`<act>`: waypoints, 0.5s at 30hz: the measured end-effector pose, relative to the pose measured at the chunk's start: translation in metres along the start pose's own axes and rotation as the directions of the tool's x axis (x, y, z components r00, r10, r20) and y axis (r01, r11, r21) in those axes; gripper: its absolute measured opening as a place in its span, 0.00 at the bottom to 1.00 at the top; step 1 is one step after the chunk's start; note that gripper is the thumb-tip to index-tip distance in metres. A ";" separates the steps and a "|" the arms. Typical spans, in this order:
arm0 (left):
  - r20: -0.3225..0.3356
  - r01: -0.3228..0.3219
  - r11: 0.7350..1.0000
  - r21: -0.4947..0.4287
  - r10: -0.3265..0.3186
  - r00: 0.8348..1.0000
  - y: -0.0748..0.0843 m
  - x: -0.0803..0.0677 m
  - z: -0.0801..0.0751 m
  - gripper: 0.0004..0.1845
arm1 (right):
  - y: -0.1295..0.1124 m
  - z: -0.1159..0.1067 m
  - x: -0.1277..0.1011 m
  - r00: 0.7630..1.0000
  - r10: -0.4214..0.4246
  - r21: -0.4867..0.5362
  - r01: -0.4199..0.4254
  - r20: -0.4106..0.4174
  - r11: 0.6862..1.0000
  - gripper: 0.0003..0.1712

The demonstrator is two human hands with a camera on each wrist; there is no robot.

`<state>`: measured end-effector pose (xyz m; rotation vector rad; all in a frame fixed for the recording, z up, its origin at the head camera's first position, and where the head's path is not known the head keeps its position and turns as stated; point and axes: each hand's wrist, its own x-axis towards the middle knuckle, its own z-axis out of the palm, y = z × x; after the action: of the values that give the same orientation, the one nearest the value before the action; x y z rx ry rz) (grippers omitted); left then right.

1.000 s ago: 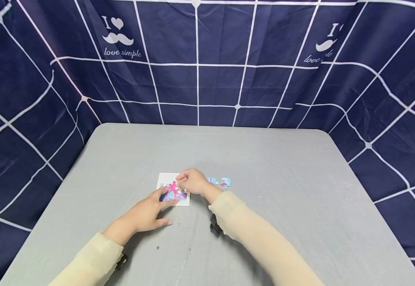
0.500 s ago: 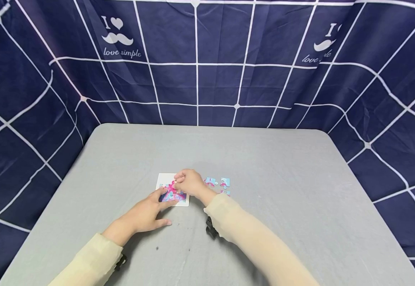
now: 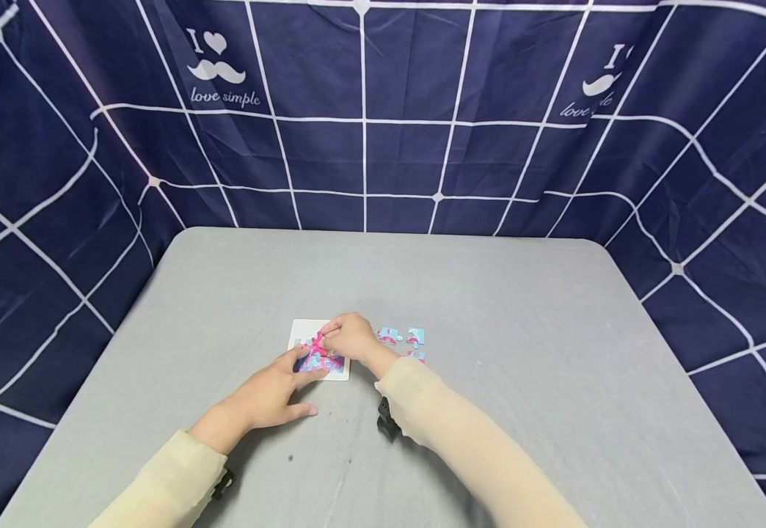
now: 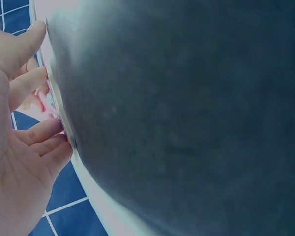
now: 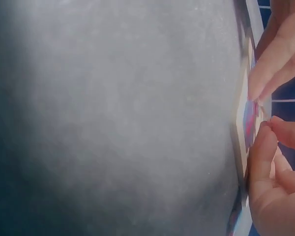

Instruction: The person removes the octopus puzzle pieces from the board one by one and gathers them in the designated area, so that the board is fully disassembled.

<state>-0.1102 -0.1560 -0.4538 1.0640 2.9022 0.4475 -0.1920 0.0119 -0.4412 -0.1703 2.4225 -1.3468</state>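
A small jigsaw board (image 3: 302, 327) with a white border lies on the grey table, partly filled with pink, blue and purple pieces. My left hand (image 3: 271, 392) rests on its left and front edge, fingers spread and fairly straight. Over the board's right half, my right hand (image 3: 354, 340) pinches a jigsaw piece between thumb and index finger, low against the other pieces; the piece is mostly hidden by the fingers. In the right wrist view, the thumb and index tips of the right hand (image 5: 278, 167) meet just above the board (image 5: 241, 118).
Several loose blue and pink jigsaw pieces (image 3: 416, 336) lie right of the board, one partly behind the right sleeve. The grey table (image 3: 489, 293) extends around, with dark blue grid-patterned cloth (image 3: 409, 154) behind and at both sides.
My right hand has shifted slightly left and lower over the board, uncovering more of the loose pieces. The left hand stays in place.
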 end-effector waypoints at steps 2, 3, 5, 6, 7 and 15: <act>0.001 -0.002 1.000 -0.004 0.002 1.000 0.000 0.000 -0.001 0.30 | -0.001 -0.003 -0.001 1.000 0.006 0.028 -0.006 0.004 1.000 0.07; 0.003 -0.002 1.000 -0.005 0.002 1.000 0.000 0.000 -0.001 0.30 | 0.000 -0.004 -0.001 1.000 0.007 0.040 -0.007 0.005 0.999 0.07; 0.007 -0.001 1.000 -0.008 0.001 1.000 0.000 0.000 -0.002 0.30 | 0.001 -0.008 -0.001 1.000 0.008 0.072 -0.008 0.011 0.997 0.06; 0.009 0.000 1.000 -0.011 0.000 1.000 0.000 0.000 -0.002 0.30 | 0.002 -0.011 -0.001 1.000 0.006 0.082 -0.007 0.013 0.997 0.06; 0.012 0.003 1.000 -0.013 -0.002 1.000 0.000 0.000 -0.002 0.30 | 0.003 -0.013 0.000 1.000 0.001 0.090 -0.002 0.013 0.996 0.05; 0.018 0.017 1.000 -0.012 -0.016 1.000 0.000 0.001 -0.003 0.30 | 0.005 -0.038 0.000 0.999 0.003 0.105 -0.007 0.038 0.994 0.05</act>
<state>-0.1110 -0.1561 -0.4507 1.0362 2.8869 0.4523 -0.2062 0.0449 -0.4269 -0.1612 2.3136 -1.4514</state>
